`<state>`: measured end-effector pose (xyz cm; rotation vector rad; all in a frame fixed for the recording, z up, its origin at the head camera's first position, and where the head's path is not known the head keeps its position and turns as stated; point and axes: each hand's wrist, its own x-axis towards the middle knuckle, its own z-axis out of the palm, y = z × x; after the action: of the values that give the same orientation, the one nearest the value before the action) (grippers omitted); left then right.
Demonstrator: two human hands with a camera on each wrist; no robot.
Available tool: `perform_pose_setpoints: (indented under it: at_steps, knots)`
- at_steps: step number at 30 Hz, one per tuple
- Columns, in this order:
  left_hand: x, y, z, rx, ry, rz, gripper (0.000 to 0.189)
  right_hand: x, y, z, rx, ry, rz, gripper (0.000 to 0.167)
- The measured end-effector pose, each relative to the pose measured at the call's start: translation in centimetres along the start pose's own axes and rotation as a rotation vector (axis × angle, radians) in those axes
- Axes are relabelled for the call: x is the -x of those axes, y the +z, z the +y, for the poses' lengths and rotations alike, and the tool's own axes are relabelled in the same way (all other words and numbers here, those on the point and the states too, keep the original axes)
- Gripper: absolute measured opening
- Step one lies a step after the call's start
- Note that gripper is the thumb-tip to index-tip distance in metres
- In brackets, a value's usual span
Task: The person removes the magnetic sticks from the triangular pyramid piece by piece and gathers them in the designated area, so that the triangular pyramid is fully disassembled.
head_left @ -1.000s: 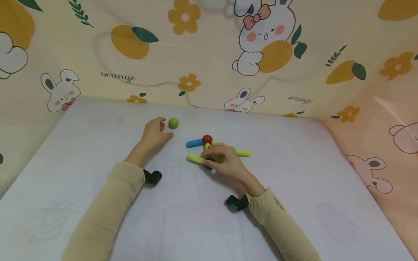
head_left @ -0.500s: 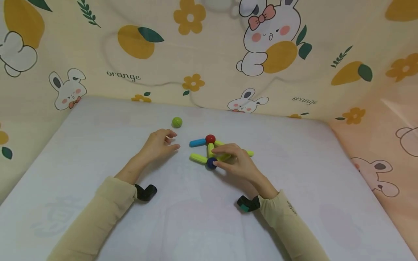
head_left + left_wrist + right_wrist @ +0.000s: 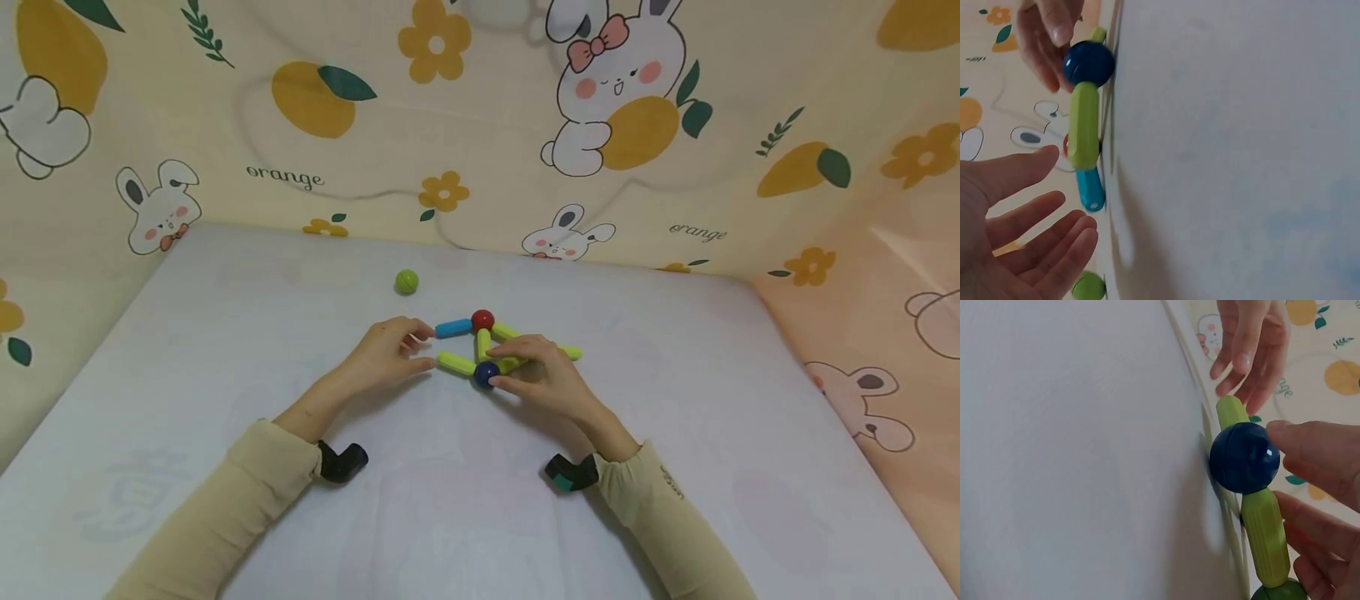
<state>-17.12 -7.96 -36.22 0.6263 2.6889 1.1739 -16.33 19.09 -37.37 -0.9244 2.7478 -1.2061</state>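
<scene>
A ball-and-stick building toy lies on the white table. Its dark blue ball [image 3: 486, 374] joins several yellow-green sticks [image 3: 455, 363], and its red ball [image 3: 483, 320] carries a light blue stick [image 3: 453, 328]. My right hand [image 3: 551, 375] holds the toy at the dark blue ball, thumb against the ball and fingers by the adjoining sticks; it hides part of the frame, including most of a green ball [image 3: 1280, 592]. Just left of the free stick ends is my left hand [image 3: 386, 358], fingers spread and relaxed, holding nothing.
A loose green ball [image 3: 407, 282] sits farther back on the white table [image 3: 450, 517]. Behind the table hangs a printed cloth [image 3: 495, 125] with rabbits and oranges. Black wrist cameras [image 3: 343, 462] stick out from both sleeves.
My left hand has left the loose green ball and come nearer and to the right, up to the stick ends. The right hand stays at the dark blue ball, now less covered by fingers.
</scene>
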Motion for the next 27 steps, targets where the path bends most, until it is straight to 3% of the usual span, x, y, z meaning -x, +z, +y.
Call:
perform_pose_setpoints:
  at_steps: [9,16,27]
  knots:
    - [-0.2,1.4,0.5,0.094,0.041,-0.055,0.038,-0.2,0.4,-0.1,0.07,0.006,0.008,0.035]
    - [-0.2,2.0,0.9,0.182,-0.083,-0.05,0.036,0.0,0.6,-0.3,0.101,0.037,0.008,0.032]
    - [-0.2,2.2,0.7,0.211,-0.174,-0.041,0.024,-0.3,0.8,0.1,0.1,0.027,0.036,0.03]
